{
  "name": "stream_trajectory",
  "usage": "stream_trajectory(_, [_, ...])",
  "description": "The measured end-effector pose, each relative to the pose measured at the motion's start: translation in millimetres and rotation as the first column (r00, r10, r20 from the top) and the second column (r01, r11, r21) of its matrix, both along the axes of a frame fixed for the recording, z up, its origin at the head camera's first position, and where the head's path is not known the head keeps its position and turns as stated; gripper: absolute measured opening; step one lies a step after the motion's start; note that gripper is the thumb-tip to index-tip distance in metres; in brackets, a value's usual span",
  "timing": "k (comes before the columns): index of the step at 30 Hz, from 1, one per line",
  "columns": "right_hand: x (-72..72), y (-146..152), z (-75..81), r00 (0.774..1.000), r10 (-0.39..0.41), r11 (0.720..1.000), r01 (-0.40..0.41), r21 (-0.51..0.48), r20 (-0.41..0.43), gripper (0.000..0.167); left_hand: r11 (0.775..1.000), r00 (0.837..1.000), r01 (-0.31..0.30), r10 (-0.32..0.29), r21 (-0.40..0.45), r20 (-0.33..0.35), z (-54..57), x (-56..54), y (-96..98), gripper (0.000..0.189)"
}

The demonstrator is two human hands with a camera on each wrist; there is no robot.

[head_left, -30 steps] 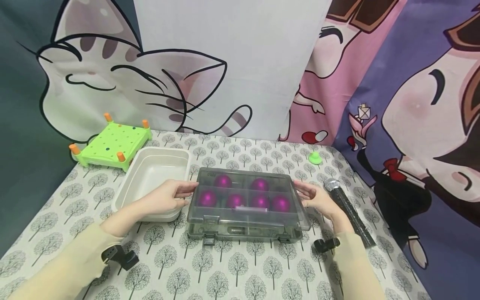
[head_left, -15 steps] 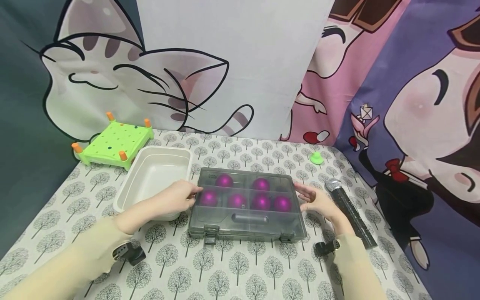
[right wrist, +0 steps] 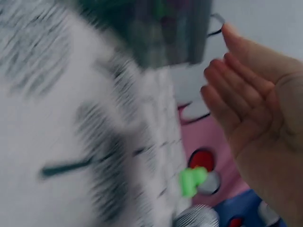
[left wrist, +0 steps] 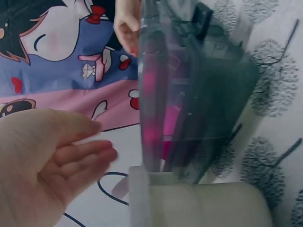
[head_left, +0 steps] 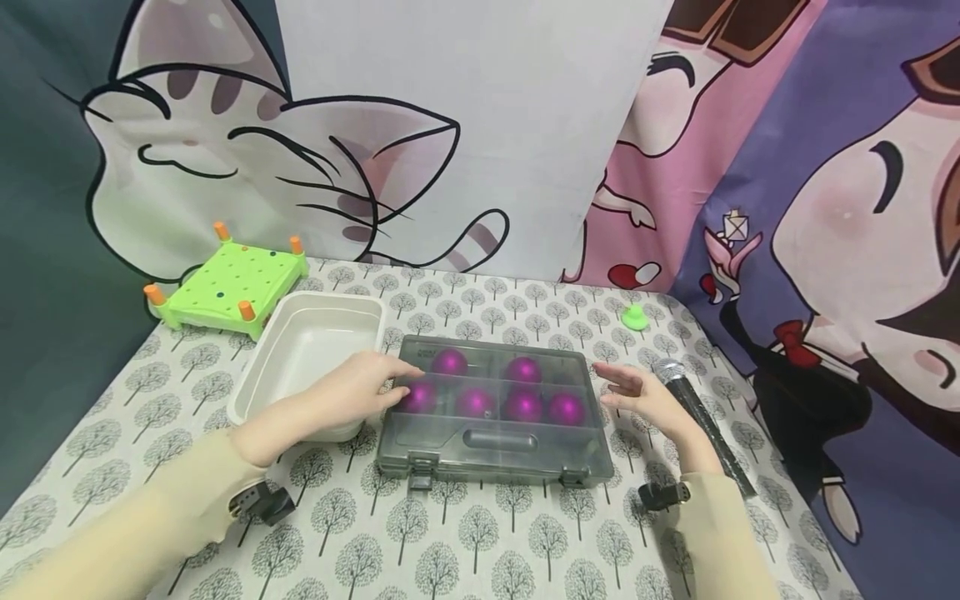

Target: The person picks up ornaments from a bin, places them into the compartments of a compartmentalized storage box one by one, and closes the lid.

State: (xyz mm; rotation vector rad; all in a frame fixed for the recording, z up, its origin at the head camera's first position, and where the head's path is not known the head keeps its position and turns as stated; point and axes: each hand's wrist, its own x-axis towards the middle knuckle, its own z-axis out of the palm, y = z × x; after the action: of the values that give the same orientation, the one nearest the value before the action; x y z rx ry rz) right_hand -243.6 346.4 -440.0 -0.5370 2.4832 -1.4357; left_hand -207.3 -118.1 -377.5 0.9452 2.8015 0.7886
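Observation:
A grey see-through plastic storage case (head_left: 498, 437) lies on the table with its lid down. Several shiny purple balls (head_left: 476, 403) sit in its compartments, in two rows. At the front left, a latch (head_left: 421, 478) hangs outward. My left hand (head_left: 352, 387) hovers above the case's left end, fingers loosely bent; in the left wrist view a gap separates this hand (left wrist: 57, 161) from the case (left wrist: 189, 94). Beside the right end, my right hand (head_left: 648, 404) holds nothing, and the right wrist view has its fingers (right wrist: 236, 90) extended, clear of the case.
A white plastic basin (head_left: 300, 354) stands left of the case, under my left forearm. Behind it is a green pegged stand (head_left: 232, 287) with orange legs pointing up. A black microphone (head_left: 705, 417) lies at the right, and a small green cone-shaped piece (head_left: 634, 317) at the back right.
The lid's front edge, slightly raised a second ago, has come down onto the case. Both hands have left the sides: the left has shifted inward over the lid, the right a little outward.

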Motion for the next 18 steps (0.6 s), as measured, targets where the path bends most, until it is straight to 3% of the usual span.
stream_trajectory(6, [6.3, -34, 37.0, 0.999, 0.001, 0.998, 0.001, 0.068, -0.038, 0.057, 0.990, 0.988, 0.114, -0.104, 0.085, -0.113, -11.1, 12.3, -0.1, 0.030])
stream_trajectory(8, [10.1, -51, 48.8, 0.998, 0.021, 0.996, -0.016, 0.085, -0.061, 0.056, 0.983, 0.973, 0.171, -0.157, 0.070, -0.168, -16.7, 16.3, 1.1, 0.027])
stream_trajectory(11, [15.8, -80, 62.5, 0.990, 0.079, 0.992, -0.066, 0.109, -0.114, 0.053, 0.966, 0.936, 0.257, -0.245, 0.017, -0.252, -24.6, 21.7, 3.2, 0.023])
stream_trajectory(15, [25.2, -122, 71.3, 0.959, 0.178, 0.976, -0.143, 0.164, -0.221, 0.047, 0.949, 0.898, 0.314, -0.301, -0.013, -0.322, -31.5, 26.5, 5.6, 0.022])
stream_trajectory(18, [35.4, -153, 69.4, 0.923, 0.259, 0.953, -0.197, 0.228, -0.284, 0.045, 0.941, 0.889, 0.337, -0.308, 0.026, -0.339, -35.6, 29.2, 6.9, 0.022])
